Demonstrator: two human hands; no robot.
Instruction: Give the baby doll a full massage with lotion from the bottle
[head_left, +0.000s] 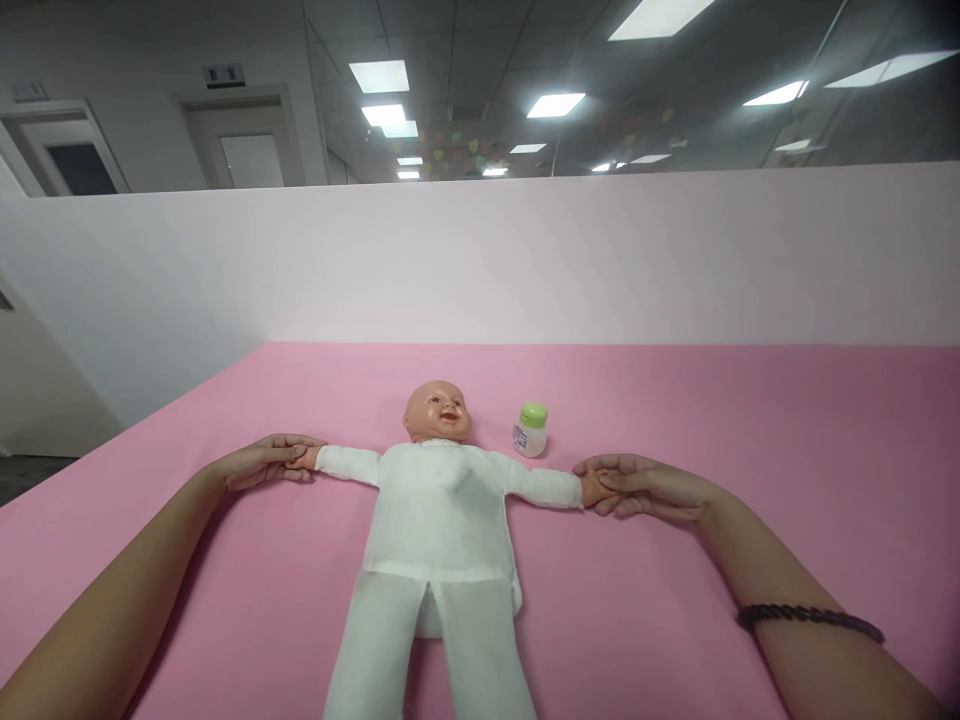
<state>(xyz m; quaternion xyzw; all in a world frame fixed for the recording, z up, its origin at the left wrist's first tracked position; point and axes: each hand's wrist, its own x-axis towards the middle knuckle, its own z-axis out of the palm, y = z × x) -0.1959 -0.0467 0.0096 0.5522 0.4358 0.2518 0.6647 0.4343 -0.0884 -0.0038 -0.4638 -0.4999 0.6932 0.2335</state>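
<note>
A baby doll (439,510) in white clothes lies on its back on the pink surface (675,420), arms stretched straight out to both sides. My left hand (266,462) is closed around the doll's hand on the left. My right hand (637,487) is closed around the doll's other hand on the right. A dark beaded bracelet (810,618) sits on my right forearm. A small white bottle with a green cap (531,430) stands upright just beyond the doll's arm on the right, apart from my fingers.
A pale pink partition wall (525,260) rises along the far edge of the pink surface. The surface's left edge (90,450) drops off diagonally toward a grey floor. Doors and ceiling lights show beyond the wall.
</note>
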